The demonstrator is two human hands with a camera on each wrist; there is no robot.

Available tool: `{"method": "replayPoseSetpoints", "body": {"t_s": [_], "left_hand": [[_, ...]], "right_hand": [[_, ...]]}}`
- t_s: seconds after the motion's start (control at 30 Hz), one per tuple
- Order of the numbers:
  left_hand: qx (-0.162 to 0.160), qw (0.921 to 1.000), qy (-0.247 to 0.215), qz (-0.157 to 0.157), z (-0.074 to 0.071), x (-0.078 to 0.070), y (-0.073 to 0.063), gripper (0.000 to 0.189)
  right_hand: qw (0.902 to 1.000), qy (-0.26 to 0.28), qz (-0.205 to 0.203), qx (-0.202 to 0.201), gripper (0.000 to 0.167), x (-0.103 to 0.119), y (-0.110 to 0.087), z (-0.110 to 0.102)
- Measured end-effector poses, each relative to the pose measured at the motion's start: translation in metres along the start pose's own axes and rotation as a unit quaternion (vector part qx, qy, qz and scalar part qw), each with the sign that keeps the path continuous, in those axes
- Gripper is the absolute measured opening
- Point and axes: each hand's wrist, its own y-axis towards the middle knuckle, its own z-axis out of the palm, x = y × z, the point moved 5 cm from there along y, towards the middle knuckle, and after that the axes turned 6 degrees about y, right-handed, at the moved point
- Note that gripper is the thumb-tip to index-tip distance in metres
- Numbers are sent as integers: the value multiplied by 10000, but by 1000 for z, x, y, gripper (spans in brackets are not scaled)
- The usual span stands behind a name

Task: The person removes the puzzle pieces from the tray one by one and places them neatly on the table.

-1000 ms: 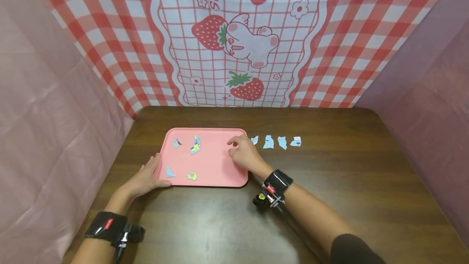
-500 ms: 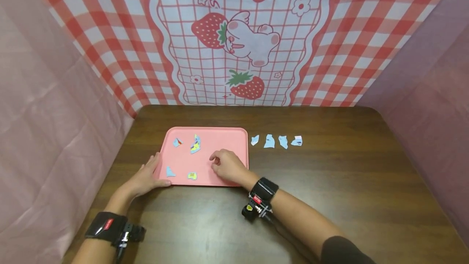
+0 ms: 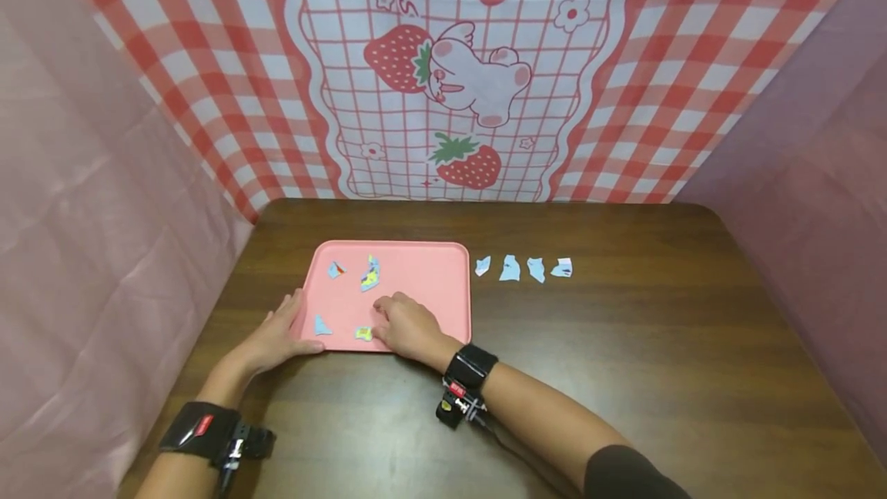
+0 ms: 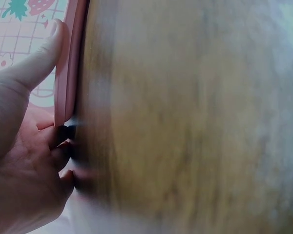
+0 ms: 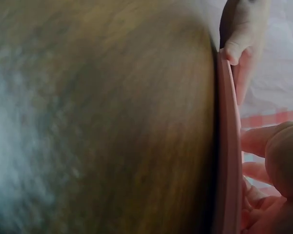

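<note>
A pink tray lies on the table with several torn, printed paper pieces on it. My left hand rests against its left front corner, thumb along the front rim in the left wrist view. My right hand is over the tray's front part, thumb and forefinger apart. Its thumb tip is beside the yellow piece; whether they touch I cannot tell. A pale blue piece lies at front left. Farther back are a blue-and-red piece and a longer yellow-and-blue piece.
Right of the tray, several light blue scraps stand in a row, from one near the rim to one with a pinkish corner. The brown wooden table extends to the right. A strawberry-print cloth hangs behind.
My right hand has moved left and toward me over the tray, from its right rim to the yellow piece, uncovering the nearest scrap of the row. My left hand has stayed put.
</note>
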Motion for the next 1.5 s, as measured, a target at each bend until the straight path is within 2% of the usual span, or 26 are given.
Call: {"method": "replayPoseSetpoints", "body": {"t_s": [0.2,0.47,0.67,0.8,0.97,1.1,1.27,1.5], "left_hand": [[-72,10000,38,58,-2,-3,0,119],[-121,9998,-21,126,1,-1,-1,120],[-76,10000,28,54,3,-2,-1,119],[-53,10000,63,46,2,-3,-1,119],[-55,10000,52,46,2,-4,-2,119],[-92,9999,44,78,2,-3,-3,118],[-97,9999,33,87,2,0,-5,118],[-169,9996,68,229,1,-1,-2,118]], "right_hand": [[9995,-247,-7,-174,40,2,-2,5],[9980,-325,-236,-492,24,6,-5,9],[9989,-240,-152,-373,25,8,-6,9],[9990,-233,-236,-295,26,11,-8,9],[9977,-479,-425,-242,22,16,-9,12],[9969,-621,-429,-200,21,19,-8,15],[9985,-213,-396,-324,15,19,-8,16],[9941,798,-339,-646,12,9,-13,5]]}}
